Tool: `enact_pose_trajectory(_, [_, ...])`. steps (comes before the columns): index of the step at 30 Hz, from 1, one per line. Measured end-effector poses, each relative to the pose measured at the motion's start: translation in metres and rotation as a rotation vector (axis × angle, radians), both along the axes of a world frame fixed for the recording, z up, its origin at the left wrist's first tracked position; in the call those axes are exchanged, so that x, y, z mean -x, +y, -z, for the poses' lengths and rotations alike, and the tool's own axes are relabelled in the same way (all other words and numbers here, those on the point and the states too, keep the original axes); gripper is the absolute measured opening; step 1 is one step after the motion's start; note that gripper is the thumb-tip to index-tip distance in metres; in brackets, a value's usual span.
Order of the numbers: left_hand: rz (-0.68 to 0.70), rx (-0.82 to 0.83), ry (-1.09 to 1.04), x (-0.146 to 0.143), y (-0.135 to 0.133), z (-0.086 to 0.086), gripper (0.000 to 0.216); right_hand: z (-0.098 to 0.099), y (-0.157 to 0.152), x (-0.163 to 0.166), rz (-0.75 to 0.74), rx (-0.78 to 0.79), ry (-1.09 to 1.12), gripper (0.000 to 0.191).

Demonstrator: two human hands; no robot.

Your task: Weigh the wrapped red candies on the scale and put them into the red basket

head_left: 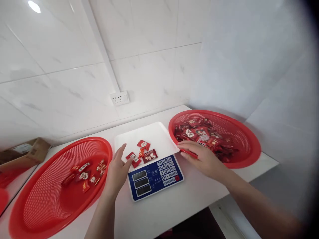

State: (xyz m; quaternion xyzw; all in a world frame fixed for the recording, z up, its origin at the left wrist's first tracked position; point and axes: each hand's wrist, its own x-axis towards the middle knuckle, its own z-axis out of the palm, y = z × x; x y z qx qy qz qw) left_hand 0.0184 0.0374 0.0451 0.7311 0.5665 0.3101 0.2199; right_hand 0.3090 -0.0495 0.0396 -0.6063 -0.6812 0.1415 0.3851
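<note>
A white weighing tray [132, 136] sits on a digital scale [159, 179] with a blue keypad panel. Several small red candy packets lie on it, among them a dark red packet [150, 156] and a brighter packet [143, 144]. My left hand [118, 171] is at the tray's left side, fingers apart, its thumb tip over a red packet [134, 160]; whether it touches is unclear. By the tray's right corner, my right hand [199, 157] has its fingers and thumb around the near rim of the right red basket [245, 144], which holds a heap of red packets [203, 134].
Another red mesh basket [37, 196] stands on the left with several packets [84, 174] inside. A cardboard box [27, 152] lies beyond it. Behind the white table [174, 209] are a tiled wall and a socket [120, 98]. The table's front edge is near me.
</note>
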Motion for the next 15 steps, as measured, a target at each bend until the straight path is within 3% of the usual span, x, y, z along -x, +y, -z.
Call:
enact_pose_trajectory(4, [-0.005, -0.119, -0.023, 0.003, -0.008, 0.001, 0.046, -0.012, 0.008, -0.067, 0.212, 0.185, -0.206, 0.040])
enact_pose_trajectory(7, [0.022, -0.137, -0.132, 0.001, -0.021, 0.007, 0.041, -0.002, 0.013, -0.104, 0.186, 0.386, -0.311, 0.061])
enact_pose_trajectory(11, [0.074, -0.094, -0.240, -0.006, -0.035, 0.018, 0.037, 0.016, 0.013, -0.115, 0.222, 0.442, -0.364, 0.072])
enact_pose_trajectory(15, [0.132, -0.062, -0.228, -0.006, -0.040, 0.026, 0.033, 0.017, 0.013, -0.115, 0.227, 0.426, -0.339, 0.060])
